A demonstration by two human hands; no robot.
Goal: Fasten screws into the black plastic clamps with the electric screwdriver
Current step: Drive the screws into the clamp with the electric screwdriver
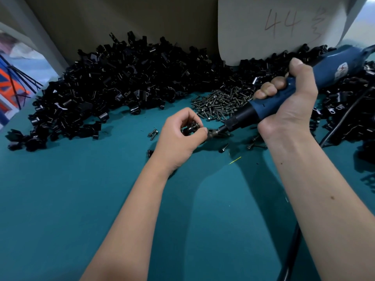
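Two hands meet mid-frame over the teal surface [81, 199]. Left hand [178, 136] curls tight, pinching a black clamp [187, 129] with a screw in it. Right hand [288, 102] wraps the blue screwdriver [284, 98], its tip angled down-left, right at the left fingertips. Loose screws [221, 104] heap just behind; a big pile of clamps [105, 86] fills the upper left, against a card marked 44 [282, 23].

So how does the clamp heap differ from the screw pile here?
The clamp heap is black plastic and sprawls across the back of the table; the screw pile is metallic grey and forms a far smaller patch in front of it. The clamps are chunky and irregular; the screws are thin and straight. Both lie loose on the green table, beyond both hands.
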